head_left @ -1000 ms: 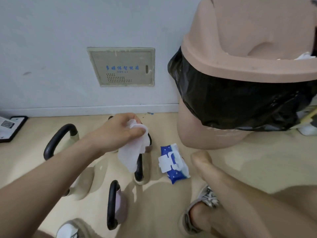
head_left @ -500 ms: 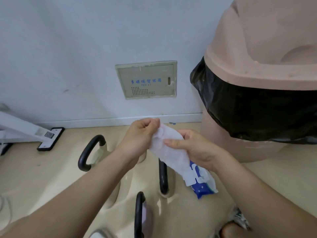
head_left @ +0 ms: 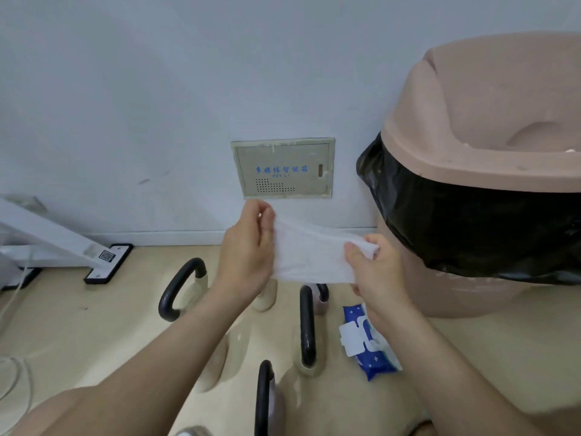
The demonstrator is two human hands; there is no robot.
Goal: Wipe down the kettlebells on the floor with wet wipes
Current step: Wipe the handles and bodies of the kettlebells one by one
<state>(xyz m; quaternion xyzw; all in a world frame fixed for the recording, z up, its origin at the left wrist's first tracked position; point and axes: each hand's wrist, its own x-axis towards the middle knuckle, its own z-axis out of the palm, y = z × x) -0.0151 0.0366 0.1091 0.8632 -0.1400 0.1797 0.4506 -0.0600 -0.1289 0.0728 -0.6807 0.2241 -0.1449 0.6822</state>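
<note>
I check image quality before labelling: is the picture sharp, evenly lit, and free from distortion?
Head view: soft, even light, only faint shadows on the wall; the wipe, left hand and right hand look fairly sharp; floor shows pale glare near the kettlebells; wide-angle lens bulges the bin and stretches the edges.

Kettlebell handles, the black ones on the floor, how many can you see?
3: left handle by the left forearm, middle handle beside the wipes pack, near handle at the bottom edge. Arms may hide more.
</note>
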